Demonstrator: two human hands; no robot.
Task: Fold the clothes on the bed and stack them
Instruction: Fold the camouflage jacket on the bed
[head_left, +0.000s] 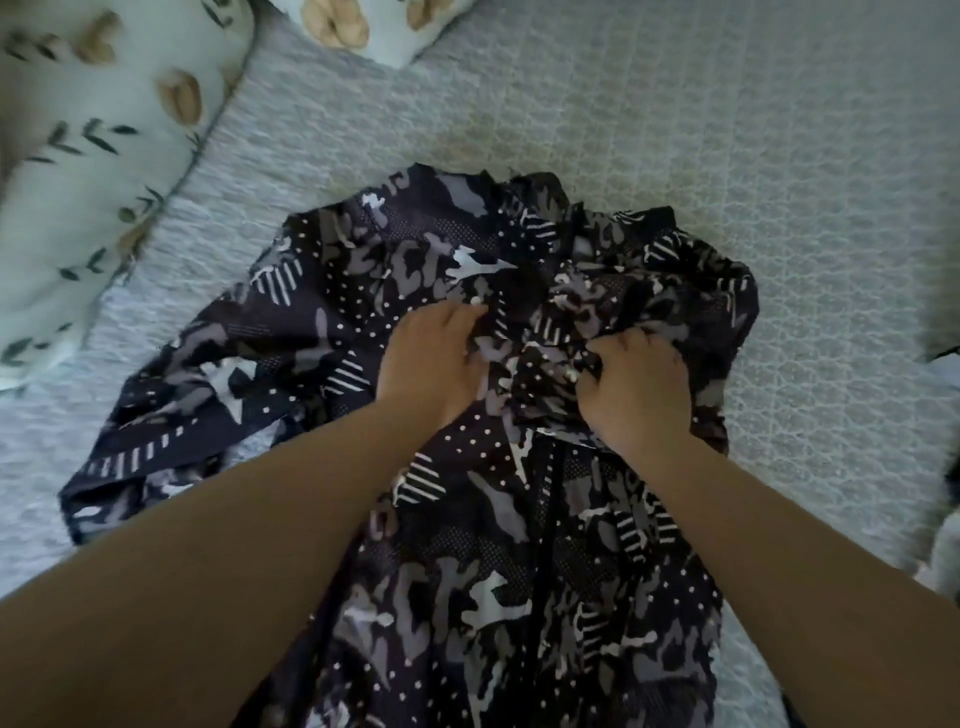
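Note:
A dark navy garment (467, 519) with a grey, black and white camouflage, dot and stripe print lies spread on the pale quilted bed (675, 130), one sleeve stretched toward the lower left. My left hand (428, 366) lies on the cloth near its middle, fingertips tucked into a bunched fold. My right hand (631, 387) has its fingers curled around a gathered wad of the same fabric just to the right. The two hands sit close together, a crumpled ridge of cloth between them.
A pale pillow with leaf and tan flower print (88, 171) lies at the upper left, and a second one (363, 26) at the top edge. Bare quilted cover stretches to the right. Dark and white cloth (945, 364) peeks in at the right edge.

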